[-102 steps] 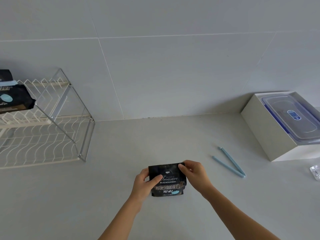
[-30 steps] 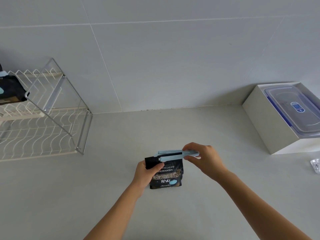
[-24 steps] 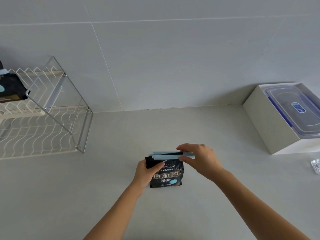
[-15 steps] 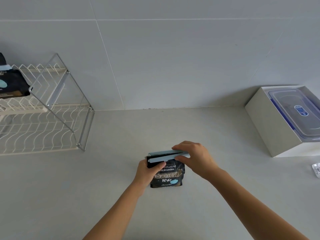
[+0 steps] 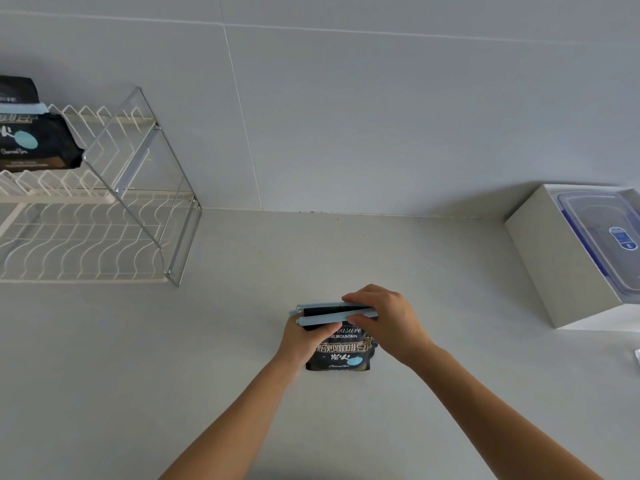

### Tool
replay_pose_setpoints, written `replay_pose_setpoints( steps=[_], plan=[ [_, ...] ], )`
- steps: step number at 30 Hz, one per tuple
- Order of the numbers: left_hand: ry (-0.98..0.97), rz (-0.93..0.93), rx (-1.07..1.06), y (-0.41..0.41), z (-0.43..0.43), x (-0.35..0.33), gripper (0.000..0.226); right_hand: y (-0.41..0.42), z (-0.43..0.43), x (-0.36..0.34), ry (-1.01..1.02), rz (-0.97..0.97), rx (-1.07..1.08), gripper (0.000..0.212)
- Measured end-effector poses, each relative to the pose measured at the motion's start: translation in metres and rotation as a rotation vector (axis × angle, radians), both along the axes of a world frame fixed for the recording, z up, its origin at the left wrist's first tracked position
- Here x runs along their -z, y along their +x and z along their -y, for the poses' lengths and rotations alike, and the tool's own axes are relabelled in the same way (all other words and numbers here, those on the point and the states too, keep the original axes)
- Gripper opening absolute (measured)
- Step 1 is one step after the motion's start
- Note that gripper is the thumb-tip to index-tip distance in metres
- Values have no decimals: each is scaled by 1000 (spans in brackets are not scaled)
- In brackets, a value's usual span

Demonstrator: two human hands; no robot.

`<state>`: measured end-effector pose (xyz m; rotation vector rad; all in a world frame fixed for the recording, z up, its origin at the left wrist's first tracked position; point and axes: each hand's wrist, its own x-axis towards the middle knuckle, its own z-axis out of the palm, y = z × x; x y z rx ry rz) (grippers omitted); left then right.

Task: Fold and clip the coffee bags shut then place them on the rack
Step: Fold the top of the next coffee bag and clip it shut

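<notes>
So the coffee bag [image 5: 341, 351] sat on the bench [image 5: 450, 375] about midway along, nearer the front edge, its top folded over and the blue clip [image 5: 322, 319] straddling the fold. The left hand [image 5: 301, 341] gripped the bag's left side, thumb across the front just under the clip. The right hand [image 5: 388, 318] pinched the clip's right end between thumb and fingers. My worry: a dark strip of bag showed between the two bars, so it didn't look latched to me, and a crooked squeeze could let the fold slide out or the clip pop off. At the bench's left end the wire rack [image 5: 104, 237] had one clipped bag [image 5: 31, 143] on its upper shelf. The white box [image 5: 547, 258] at the right end held a lidded clear tub [image 5: 602, 230]; couldn't tell what was inside.
</notes>
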<state>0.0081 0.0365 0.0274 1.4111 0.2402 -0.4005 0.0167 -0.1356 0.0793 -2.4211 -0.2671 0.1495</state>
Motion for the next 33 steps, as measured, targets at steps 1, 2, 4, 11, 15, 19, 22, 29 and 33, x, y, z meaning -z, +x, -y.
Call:
replay_pose_setpoints(
  steps=[1, 2, 4, 11, 15, 19, 22, 29, 33],
  plan=[
    [-11, -13, 1, 0, 0, 0, 15, -1, 0, 1, 21, -1, 13, 32],
    [-21, -23, 4, 0, 0, 0, 15, -3, 0, 2, 46, -4, 28, 32],
    [-34, -31, 4, 0, 0, 0, 15, -4, 0, 3, 88, 1, 39, 33],
    [-20, -34, -5, 0, 0, 0, 16, -6, 7, 7, 175, -10, 55, 34],
    [-7, -47, -11, 1, 0, 1, 16, -6, 11, 8, 233, -30, 88, 39],
    [-7, -43, 2, 1, 0, 1, 17, -9, 12, 11, 309, -52, 112, 49],
    [-25, -56, 12, 1, 0, 0, 18, -10, 14, 12, 321, -52, 118, 54],
    [-23, -62, 5, 1, 0, 2, 18, -12, 15, 12, 357, -46, 127, 55],
    [-24, -38, 4, 1, 0, 1, 17, -10, 4, 13, 367, -61, 111, 55]
  ],
)
